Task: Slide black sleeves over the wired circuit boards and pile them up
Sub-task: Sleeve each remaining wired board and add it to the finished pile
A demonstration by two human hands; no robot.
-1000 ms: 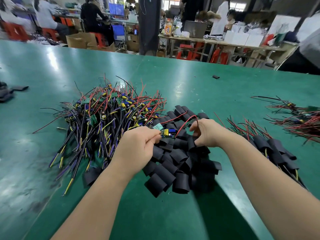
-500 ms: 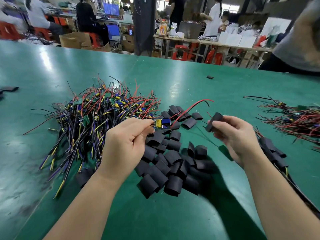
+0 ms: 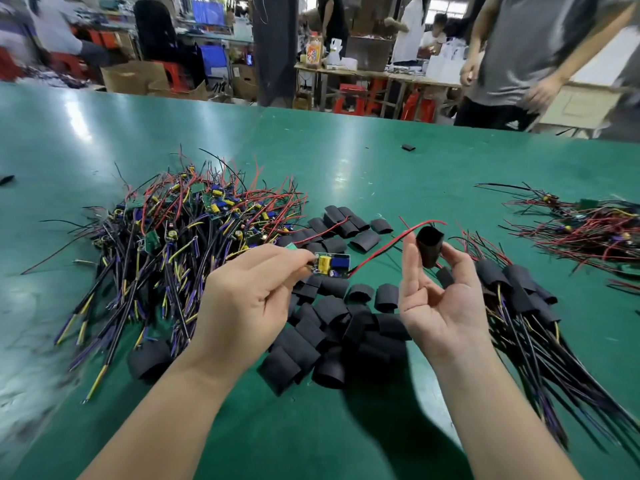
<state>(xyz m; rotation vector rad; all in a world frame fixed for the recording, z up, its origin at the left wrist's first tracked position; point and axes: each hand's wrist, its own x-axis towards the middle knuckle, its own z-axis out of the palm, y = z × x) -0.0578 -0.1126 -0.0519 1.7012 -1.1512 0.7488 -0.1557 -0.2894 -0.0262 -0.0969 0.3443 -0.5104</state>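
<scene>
Sleeve (image 3: pixel 429 251) is standing upright, pinched in our right hand (image 3: pixel 443 306), whose palm is now facing upward, unlike half a second ago. We are pinching the circuit board (image 3: pixel 332 264) in our left hand (image 3: pixel 249 303), hands apart above the loose sleeves (image 3: pixel 322 327). Board markings are too small to read.

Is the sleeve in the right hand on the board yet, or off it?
Off. The right hand pinches the black sleeve, its mouth open, apart from the circuit board pinched in the left hand.
</scene>
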